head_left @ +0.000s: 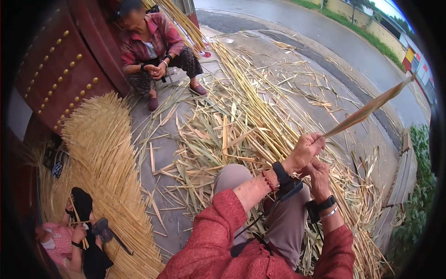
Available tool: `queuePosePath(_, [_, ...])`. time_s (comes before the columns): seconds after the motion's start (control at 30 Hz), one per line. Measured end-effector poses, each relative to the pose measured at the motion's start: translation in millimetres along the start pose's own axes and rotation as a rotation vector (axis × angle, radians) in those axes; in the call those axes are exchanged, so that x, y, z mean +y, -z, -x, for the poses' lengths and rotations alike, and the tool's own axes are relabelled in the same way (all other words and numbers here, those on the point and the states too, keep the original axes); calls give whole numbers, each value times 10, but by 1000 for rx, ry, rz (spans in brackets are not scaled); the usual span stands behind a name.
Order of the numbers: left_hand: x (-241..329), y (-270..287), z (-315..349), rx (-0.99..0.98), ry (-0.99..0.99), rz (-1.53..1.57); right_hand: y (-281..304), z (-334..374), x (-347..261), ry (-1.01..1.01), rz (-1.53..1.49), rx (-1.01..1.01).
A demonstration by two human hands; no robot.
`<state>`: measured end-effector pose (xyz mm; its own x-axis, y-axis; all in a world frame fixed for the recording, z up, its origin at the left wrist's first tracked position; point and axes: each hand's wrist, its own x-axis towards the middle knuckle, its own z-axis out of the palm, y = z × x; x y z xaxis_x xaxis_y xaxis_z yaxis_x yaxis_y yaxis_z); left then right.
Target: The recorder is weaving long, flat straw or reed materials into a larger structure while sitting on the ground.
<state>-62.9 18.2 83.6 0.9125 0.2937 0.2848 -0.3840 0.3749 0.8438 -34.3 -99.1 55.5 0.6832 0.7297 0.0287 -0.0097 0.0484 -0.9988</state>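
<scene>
Just beyond our knees, a long pale-brown strip (367,111) of what looks like dried leaf or husk slants up to the right, its narrow tip seen against the roadside. Our left hand (304,151) pinches its lower end, fingers curled tight around it. Our right hand (318,176) sits just below, close against the left, its fingers bent — we cannot tell whether it grips anything. We wear a dark band on each wrist, with red beads (268,180) on the left forearm and a silver bangle (329,213) on the right.

Under and ahead of our hands, long yellow stalks (260,107) lie in a loose bundle, running away toward the top of our view. Loose husks and leaves (204,144) litter the paving around them. To our left spreads a broad layer of straw-coloured stems (104,153); at its lower edge a person in pink (60,244) holds thin stalks. Farther up, another person (151,42) sits with hands together, beside a dark red door (55,60) with gold studs. Past the paving we see a wet grey road (288,32) — and green plants (418,186) at the right.
</scene>
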Motion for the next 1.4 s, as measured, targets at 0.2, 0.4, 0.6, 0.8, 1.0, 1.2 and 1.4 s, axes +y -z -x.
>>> queuePosePath(0.2, [199, 121, -11, 62, -131, 76, 270, -41, 110, -110, 175, 44])
queuePosePath(0.4, [155, 943, 24, 837, -414, 103, 251, 37, 5, 99, -11, 195])
queuePosePath(0.6, [-554, 1389, 985, 1232, -100, 469, 392, 146, 58, 194, -101, 284])
queuePosePath(0.8, [-1075, 1308, 1547, 1033, 485, 676, 552, 347, -108, 314, -73, 385])
queuePosePath(1.0, [-818, 992, 1316, 27, 648, 656, 567, 479, -429, 359, -120, 377])
queuePosePath(1.2, [-756, 860, 837, 209, 412, 672, 631, 805, -548, 398, -103, 417])
queuePosePath(1.4, [-998, 810, 383, 227, 321, 852, 1276, 1613, -536, 472, -169, 559])
